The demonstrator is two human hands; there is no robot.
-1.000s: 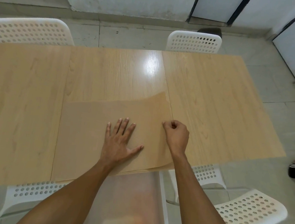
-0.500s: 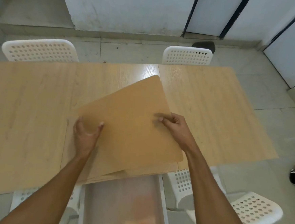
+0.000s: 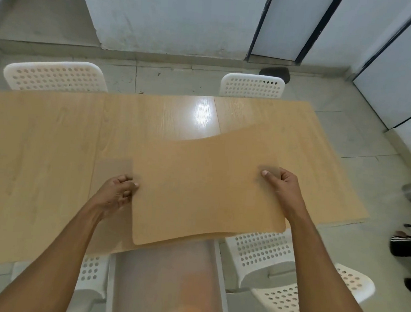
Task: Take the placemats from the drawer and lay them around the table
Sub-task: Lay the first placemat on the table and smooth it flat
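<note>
A tan placemat [image 3: 204,187] is held lifted over the near edge of the wooden table [image 3: 38,167]. My left hand [image 3: 116,194] grips its left edge and my right hand [image 3: 282,185] pinches its right edge, thumb on top. Under it, more tan placemats [image 3: 111,170] lie flat on the table, their left part showing beside my left hand. An open translucent drawer [image 3: 165,283] sticks out below the table's near edge, between my forearms.
White perforated chairs stand at the far side [image 3: 55,76] [image 3: 253,85] and at the near right [image 3: 288,280]. Another chair [image 3: 89,272] shows under the table's near edge. A person's foot in a striped sandal [image 3: 408,243] is at the right edge.
The top placemat has been lifted off the stack and turned level. My left hand went from pressing the stack to gripping the mat's left edge; my right hand moved right with it.
</note>
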